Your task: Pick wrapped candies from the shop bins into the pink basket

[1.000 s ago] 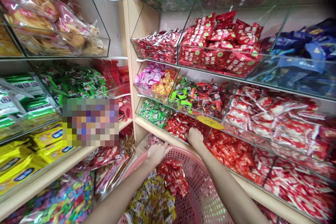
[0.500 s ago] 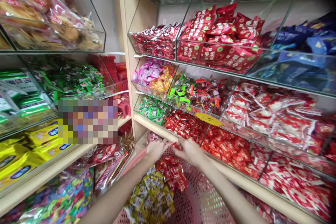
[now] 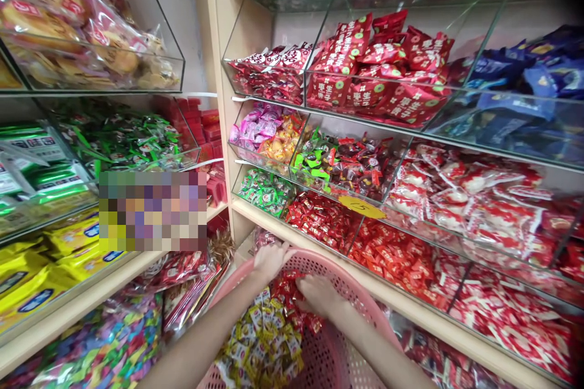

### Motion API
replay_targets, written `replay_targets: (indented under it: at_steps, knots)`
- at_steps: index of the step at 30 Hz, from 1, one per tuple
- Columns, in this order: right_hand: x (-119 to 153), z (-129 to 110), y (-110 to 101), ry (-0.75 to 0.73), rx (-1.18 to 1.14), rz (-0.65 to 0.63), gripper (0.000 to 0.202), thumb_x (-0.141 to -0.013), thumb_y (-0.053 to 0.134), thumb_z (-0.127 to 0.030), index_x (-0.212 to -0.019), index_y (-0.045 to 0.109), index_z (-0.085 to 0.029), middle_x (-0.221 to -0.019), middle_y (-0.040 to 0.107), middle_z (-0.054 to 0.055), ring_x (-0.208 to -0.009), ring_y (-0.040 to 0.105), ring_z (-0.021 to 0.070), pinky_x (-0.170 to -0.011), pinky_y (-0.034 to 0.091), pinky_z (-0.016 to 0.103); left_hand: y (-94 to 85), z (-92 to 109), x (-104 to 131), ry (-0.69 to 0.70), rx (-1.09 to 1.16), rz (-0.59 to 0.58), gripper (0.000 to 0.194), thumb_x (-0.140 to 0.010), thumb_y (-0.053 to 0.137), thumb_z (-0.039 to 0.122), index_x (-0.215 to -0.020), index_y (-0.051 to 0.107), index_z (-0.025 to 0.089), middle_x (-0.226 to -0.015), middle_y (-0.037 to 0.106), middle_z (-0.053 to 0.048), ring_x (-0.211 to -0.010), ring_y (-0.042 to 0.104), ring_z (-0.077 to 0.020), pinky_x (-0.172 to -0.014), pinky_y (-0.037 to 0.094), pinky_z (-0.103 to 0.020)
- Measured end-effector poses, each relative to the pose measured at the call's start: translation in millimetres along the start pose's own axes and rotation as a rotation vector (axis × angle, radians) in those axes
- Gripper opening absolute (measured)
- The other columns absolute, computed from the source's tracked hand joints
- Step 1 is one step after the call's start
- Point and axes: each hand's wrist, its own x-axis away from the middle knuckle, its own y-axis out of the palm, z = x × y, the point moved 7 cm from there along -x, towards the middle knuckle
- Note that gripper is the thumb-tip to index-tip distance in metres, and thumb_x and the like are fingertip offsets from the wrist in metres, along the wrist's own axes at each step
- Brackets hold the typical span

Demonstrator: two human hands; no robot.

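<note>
A pink perforated plastic basket (image 3: 365,310) stands below me, close against the lower shelf. My left hand (image 3: 272,260) is closed on its far rim. Inside the basket, my right hand (image 3: 319,295) curls its fingers into a heap of red-wrapped candies (image 3: 292,285); its fingertips are partly hidden among them. Yellow-and-white wrapped candies (image 3: 262,346) fill the near left part of the basket, beside the red ones.
Clear shelf bins of red-wrapped candies (image 3: 319,216) run along the right, with a yellow price tag (image 3: 361,206). Shelves at left hold yellow packets (image 3: 27,285) and bagged biscuits (image 3: 45,6). Colourful wrapped sweets (image 3: 109,340) lie low at left. A wooden shelf edge (image 3: 410,304) borders the basket.
My right hand has dropped from the far rim, near a small red thing, down into the red candies in the basket. My left hand stays at the rim.
</note>
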Motion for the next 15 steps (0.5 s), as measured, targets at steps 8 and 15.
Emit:
replay_targets:
  at_steps: [8, 15]
  knots:
    - [-3.3, -4.5, -2.0, 0.013, 0.097, 0.056, 0.029, -0.087, 0.036, -0.014, -0.107, 0.057, -0.013, -0.095, 0.065, 0.012, -0.092, 0.060, 0.0225, -0.077, 0.044, 0.030, 1.4, -0.7, 0.5, -0.008, 0.016, -0.006, 0.055, -0.088, 0.015, 0.054, -0.109, 0.053, 0.021, -0.092, 0.065, -0.012, -0.084, 0.063, -0.0238, -0.069, 0.047, -0.034]
    - [0.3, 2.1, -6.3, 0.020, 0.026, 0.133, 0.024, -0.086, 0.045, -0.026, -0.105, 0.056, -0.016, -0.091, 0.065, 0.010, -0.088, 0.061, 0.0215, -0.073, 0.042, 0.027, 2.2, -0.5, 0.0, 0.003, 0.001, 0.025, 0.052, -0.088, 0.017, 0.053, -0.106, 0.054, 0.020, -0.091, 0.066, -0.011, -0.080, 0.064, -0.0250, -0.065, 0.048, -0.034]
